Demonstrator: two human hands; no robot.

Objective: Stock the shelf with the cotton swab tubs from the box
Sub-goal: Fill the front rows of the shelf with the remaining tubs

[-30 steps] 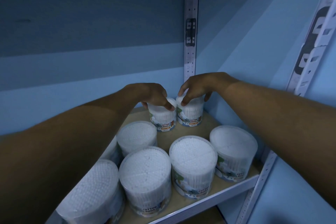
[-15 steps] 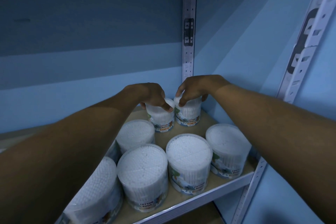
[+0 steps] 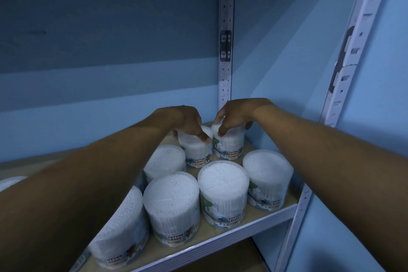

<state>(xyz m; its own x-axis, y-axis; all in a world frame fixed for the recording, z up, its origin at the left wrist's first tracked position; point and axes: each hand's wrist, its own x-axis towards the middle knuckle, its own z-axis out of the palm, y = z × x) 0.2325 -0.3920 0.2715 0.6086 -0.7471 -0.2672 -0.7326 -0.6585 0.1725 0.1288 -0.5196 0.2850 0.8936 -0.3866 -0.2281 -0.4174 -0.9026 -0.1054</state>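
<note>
While both arms are reaching deep into the shelf [image 3: 240,225], each hand is gripping a cotton swab tub from above at the back corner, close to the rear upright post [image 3: 225,77]. The left hand [image 3: 187,120] is curling over the lid of the left rear tub [image 3: 196,150], thumb pressing on the lid's near edge, fingers wrapping the far side. The right hand [image 3: 234,116] is clasping the right rear tub [image 3: 229,146] the same way, and this tub is standing nearest the post. These two tubs are sitting just beside each other, nearly touching, upright on the wooden board.

Nearer the camera than the post, more tubs are standing upright: one [image 3: 164,162] just in front of the left rear tub, then a front row of three [image 3: 172,205], [image 3: 223,192] and [image 3: 268,176] along the shelf's white front rail. Another tub [image 3: 123,234] is showing partly under the left forearm, farthest from the post. Labels reading "COTTON BUDS" are facing forward on several of them.
</note>
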